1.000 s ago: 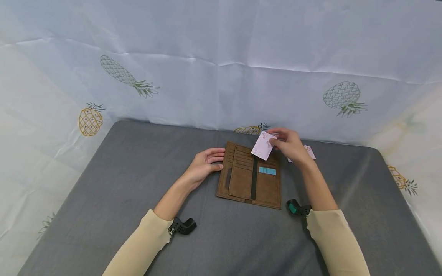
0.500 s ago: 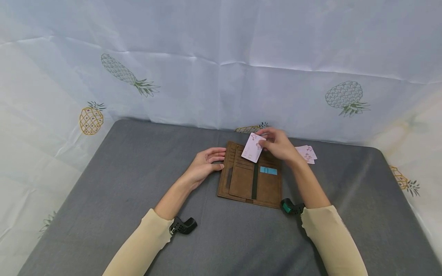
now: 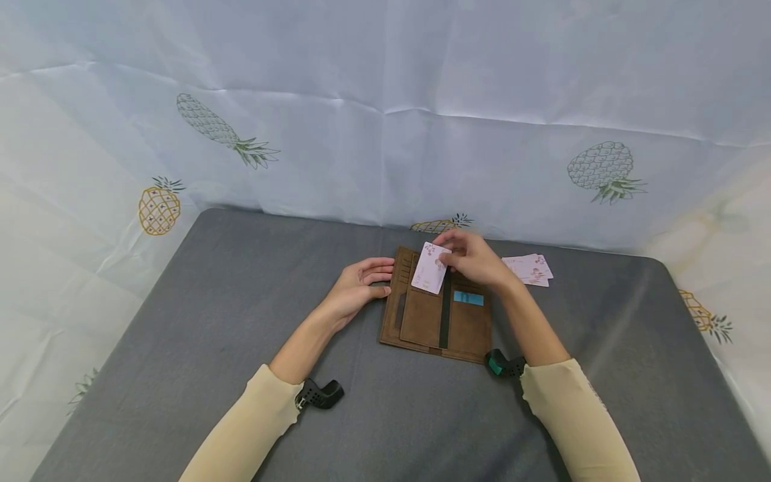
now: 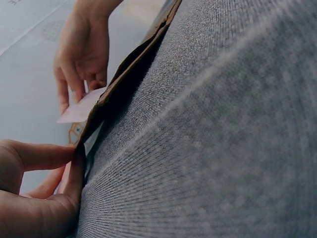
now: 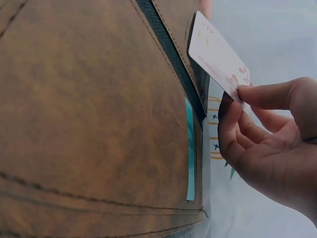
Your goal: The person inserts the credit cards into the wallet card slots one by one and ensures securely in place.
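A brown wallet [image 3: 421, 321] lies unfolded on the grey table, with rows of card slots. My left hand [image 3: 354, 289] pinches its left edge; in the left wrist view the thumb and fingers [image 4: 49, 156] meet at the wallet's edge [image 4: 116, 84]. Between thumb and fingers, my right hand [image 3: 476, 261] holds a white card with a pink flower print [image 3: 430, 271], tilted over the upper slots of the wallet's inner flap. Lettering shows on the card [image 5: 215, 47] in the right wrist view. A blue card [image 3: 468, 298] sticks out of a slot on the right half.
Several similar pink-white cards [image 3: 531, 269] lie overlapping on the table to the right of the wallet. The grey table [image 3: 271, 268] meets a pale curtain with pineapple prints [image 3: 361, 161] along its back edge.
My right hand has carried the card left and slightly down, from above the wallet's middle to its left flap. The loose cards are now less covered. My left hand keeps its place.
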`<state>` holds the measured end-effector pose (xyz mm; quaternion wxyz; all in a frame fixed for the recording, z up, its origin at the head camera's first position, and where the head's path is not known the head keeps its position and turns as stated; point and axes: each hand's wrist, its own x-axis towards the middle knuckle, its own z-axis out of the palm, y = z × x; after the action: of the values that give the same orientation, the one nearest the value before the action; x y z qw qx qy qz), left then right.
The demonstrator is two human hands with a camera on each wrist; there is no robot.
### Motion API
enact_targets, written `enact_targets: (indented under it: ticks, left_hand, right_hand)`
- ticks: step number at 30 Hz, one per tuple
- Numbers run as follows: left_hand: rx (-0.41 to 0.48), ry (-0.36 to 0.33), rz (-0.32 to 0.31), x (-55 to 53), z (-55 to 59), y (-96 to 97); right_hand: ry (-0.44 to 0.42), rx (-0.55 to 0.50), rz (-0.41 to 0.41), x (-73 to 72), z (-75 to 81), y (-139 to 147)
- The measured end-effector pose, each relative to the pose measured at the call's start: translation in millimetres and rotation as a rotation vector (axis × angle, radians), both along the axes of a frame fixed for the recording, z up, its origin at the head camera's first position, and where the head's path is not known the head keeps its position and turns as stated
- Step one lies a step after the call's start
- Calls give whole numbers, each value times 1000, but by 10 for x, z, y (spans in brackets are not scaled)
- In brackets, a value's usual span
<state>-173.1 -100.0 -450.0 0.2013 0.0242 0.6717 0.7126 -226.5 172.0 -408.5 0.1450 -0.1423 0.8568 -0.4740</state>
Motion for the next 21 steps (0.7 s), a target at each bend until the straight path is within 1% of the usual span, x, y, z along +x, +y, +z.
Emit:
enact_targets:
  ticks: [5,16,21]
  left_hand:
    - [0,-3,4,6,7,-5]
    - [3,2,-11,7,5,-6]
    - [0,7,-12,12,12,-5]
  right_hand:
    - [7,2,27,19,-23,-29]
    - [36,2,31,32,-55,-9]
    - [24,-4,0,57,-61,-8]
